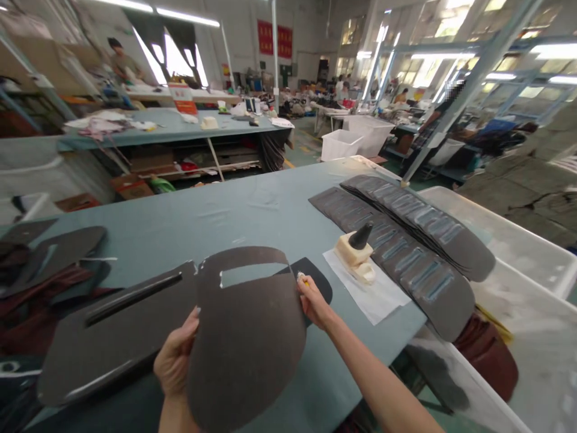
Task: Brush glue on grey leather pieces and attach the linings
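Observation:
A dark grey panel [247, 343] with a long cut-out slot is held up in front of me, tilted. My left hand [178, 355] grips its left edge, thumb upward. At its right edge my right hand [315, 304] is closed in a pinch round a small yellow-and-white thing whose kind I cannot make out. Behind the panel a darker flat piece [319, 281] partly shows on the table. To the left lies another grey panel [135, 325] with a black strip along its slot. A cream container with a black cone [356, 246] stands on white paper [376, 304].
Two overlapping rows of slotted grey panels [419, 264] lie along the right of the blue-green table [261, 207]. White bins [509, 234] adjoin that edge. At far left are more panels [81, 243] and dark red material [40, 291]. Beyond stands another worktable [180, 129]; people are in the background.

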Motion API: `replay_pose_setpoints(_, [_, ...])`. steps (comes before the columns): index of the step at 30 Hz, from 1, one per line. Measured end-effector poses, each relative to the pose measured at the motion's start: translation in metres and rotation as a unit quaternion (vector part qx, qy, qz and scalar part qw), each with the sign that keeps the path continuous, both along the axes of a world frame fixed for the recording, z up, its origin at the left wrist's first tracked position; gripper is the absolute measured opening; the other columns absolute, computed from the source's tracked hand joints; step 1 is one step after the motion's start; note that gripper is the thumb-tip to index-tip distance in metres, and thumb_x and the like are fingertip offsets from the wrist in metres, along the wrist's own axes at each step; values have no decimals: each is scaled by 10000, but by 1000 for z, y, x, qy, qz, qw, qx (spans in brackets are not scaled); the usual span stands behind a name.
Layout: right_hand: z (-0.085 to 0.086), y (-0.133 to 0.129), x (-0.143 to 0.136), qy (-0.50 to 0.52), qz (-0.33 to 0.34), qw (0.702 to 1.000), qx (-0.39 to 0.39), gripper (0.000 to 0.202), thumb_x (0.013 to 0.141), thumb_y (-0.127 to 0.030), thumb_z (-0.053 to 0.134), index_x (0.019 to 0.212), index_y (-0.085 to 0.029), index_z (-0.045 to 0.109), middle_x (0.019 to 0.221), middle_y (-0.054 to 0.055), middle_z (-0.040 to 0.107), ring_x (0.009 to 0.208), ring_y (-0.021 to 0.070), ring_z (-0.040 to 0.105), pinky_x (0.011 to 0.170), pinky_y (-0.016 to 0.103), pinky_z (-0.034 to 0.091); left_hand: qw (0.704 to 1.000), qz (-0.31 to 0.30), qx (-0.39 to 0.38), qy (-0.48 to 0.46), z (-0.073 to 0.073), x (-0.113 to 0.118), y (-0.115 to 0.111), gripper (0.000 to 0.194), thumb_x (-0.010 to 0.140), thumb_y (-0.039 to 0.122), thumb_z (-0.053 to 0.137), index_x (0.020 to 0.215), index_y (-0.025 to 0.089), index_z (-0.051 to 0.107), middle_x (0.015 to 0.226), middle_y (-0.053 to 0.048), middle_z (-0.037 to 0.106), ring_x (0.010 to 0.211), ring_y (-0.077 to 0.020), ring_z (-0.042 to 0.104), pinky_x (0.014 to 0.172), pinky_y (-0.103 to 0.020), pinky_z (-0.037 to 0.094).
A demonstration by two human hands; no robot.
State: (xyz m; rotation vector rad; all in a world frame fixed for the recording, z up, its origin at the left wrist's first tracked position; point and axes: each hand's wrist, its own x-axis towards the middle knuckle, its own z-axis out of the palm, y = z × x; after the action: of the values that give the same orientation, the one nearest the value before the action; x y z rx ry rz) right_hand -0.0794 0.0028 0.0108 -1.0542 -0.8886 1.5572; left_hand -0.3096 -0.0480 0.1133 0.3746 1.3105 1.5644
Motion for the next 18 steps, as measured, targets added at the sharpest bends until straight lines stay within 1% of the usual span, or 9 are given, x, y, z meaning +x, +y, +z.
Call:
replay_pose_setpoints(2, [-11, 10, 22, -71, -47, 996, 28, 324, 759, -450, 584, 873, -227, 379, 819, -19, 520, 680, 125, 519, 620, 231, 431, 998, 0, -19, -53, -25, 10, 0, 281, 647, 306, 563, 895, 220, 663, 803, 26, 698, 751, -169, 634, 702, -278, 540])
replay_pose_setpoints(4, [-24, 20, 46, -190, -98, 975, 59, 290, 726, -366, 598, 859, -222, 385, 792, -31, 488, 677, 121, 482, 643, 225, 403, 996, -17, -34, -82, -52, 13, -1, 328, 628, 303, 605, 940, 216, 659, 849, 11, 700, 768, -181, 634, 717, -296, 530])
replay_pose_setpoints(6, [-39, 31, 70, -333, -121, 931, 89, 236, 726, -310, 578, 845, -217, 397, 758, -41, 462, 650, 118, 449, 649, 228, 373, 996, -34, -58, -52, -83, 14, 0, 363, 586, 304, 667, 932, 194, 654, 850, -7, 693, 753, -175, 626, 683, -277, 512])
replay_pose_setpoints(8, [-55, 42, 92, -454, -115, 875, 121, 164, 751, -270, 537, 840, -211, 414, 732, -40, 452, 631, 122, 436, 642, 233, 349, 993, -75, -94, 14, -117, 14, 3, 369, 556, 347, 713, 868, 163, 643, 759, -9, 665, 681, -152, 598, 628, -254, 481])
replay_pose_setpoints(10, [-71, 50, 107, -536, -91, 826, 146, 94, 784, -233, 496, 846, -203, 431, 741, -24, 474, 641, 131, 455, 638, 238, 337, 978, -114, -144, 100, -149, 18, 7, 394, 551, 430, 714, 804, 143, 621, 650, 6, 611, 607, -136, 559, 583, -248, 449])
replay_pose_setpoints(12, [-85, 57, 116, -597, -66, 785, 150, 57, 812, -203, 478, 861, -195, 449, 774, -2, 504, 671, 138, 482, 639, 237, 330, 962, -125, -172, 171, -175, 26, 12, 450, 557, 516, 679, 797, 144, 602, 612, 19, 576, 574, -128, 534, 563, -250, 428])
replay_pose_setpoints(13, [-90, 60, 118, -621, -56, 769, 143, 56, 823, -192, 479, 874, -191, 456, 788, 6, 516, 682, 139, 492, 635, 234, 325, 956, -124, -179, 194, -185, 30, 15, 478, 557, 551, 661, 803, 146, 597, 612, 21, 572, 568, -128, 529, 559, -253, 422])
replay_pose_setpoints(15, [-98, 65, 118, -656, -38, 744, 124, 72, 839, -175, 491, 905, -185, 465, 811, 14, 534, 697, 136, 504, 627, 227, 313, 950, -115, -189, 222, -199, 36, 21, 521, 543, 602, 642, 795, 149, 590, 620, 11, 582, 567, -136, 532, 553, -262, 417])
replay_pose_setpoints(18, [-104, 71, 115, -683, -9, 723, 99, 85, 864, -160, 490, 944, -179, 471, 845, 22, 551, 716, 126, 513, 616, 221, 294, 939, -101, -209, 253, -212, 38, 30, 533, 539, 628, 627, 773, 150, 594, 645, -24, 618, 595, -169, 565, 577, -297, 441])
